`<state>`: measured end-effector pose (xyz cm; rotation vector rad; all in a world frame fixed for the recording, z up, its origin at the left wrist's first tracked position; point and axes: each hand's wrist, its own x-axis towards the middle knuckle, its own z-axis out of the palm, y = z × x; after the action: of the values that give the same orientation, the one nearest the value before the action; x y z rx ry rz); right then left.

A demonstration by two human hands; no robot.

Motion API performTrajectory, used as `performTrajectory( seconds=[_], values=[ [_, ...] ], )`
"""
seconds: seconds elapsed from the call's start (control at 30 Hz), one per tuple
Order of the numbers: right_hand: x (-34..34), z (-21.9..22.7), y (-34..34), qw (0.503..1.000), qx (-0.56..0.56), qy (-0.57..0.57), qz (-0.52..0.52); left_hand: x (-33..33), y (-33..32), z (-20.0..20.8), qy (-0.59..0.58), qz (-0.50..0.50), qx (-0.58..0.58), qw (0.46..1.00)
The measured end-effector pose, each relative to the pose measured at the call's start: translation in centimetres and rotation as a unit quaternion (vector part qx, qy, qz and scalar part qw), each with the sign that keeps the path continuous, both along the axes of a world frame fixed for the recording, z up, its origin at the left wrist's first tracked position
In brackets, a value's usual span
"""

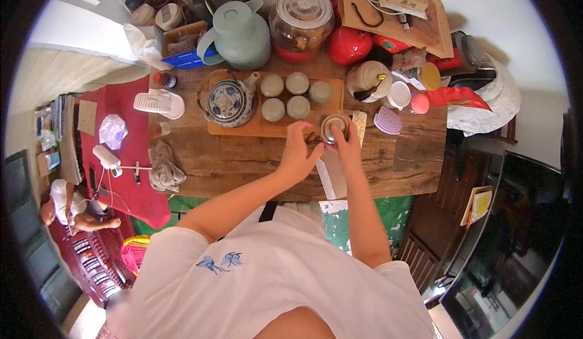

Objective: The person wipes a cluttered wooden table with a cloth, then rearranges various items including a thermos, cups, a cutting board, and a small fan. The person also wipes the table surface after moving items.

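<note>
My right hand [347,149] has its fingers around a small round metal-rimmed jar [334,126], seen from above. Left of it, my left hand [296,157] is held with thumb and fingers apart. Something small and dark brown [313,138] shows between them; its kind is unclear. Both hands are at the right front corner of a wooden tea tray [221,129]. On the tray stand a blue-and-white teapot [229,103] with a dark handle and several pale cups [297,107]. A white paper strip [331,178] lies below the hands.
A pale green thermos jug [241,38], a lidded glass jar [302,26] and red containers line the back. A white mug [398,95] and a purple coaster [387,121] lie right. A white fan [159,104] and a grey cloth [166,167] are left. Another person [76,208] sits far left.
</note>
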<state>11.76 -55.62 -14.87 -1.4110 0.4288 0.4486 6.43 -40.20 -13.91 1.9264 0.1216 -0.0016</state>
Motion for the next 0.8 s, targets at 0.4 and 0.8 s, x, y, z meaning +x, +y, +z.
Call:
performTrajectory(
  seconds=[0.4, 0.8],
  values=[
    [2.8, -3.6, 0.5, 0.999, -0.028, 0.01, 0.03, -6.6, 1.6, -7.9, 0.221, 0.14, -0.084, 0.962],
    [0.2, -5.2, -2.2, 0.985, -0.16, 0.054, -0.024, -4.0, 15.6, -7.2, 0.24, 0.459, -0.012, 0.855]
  ],
)
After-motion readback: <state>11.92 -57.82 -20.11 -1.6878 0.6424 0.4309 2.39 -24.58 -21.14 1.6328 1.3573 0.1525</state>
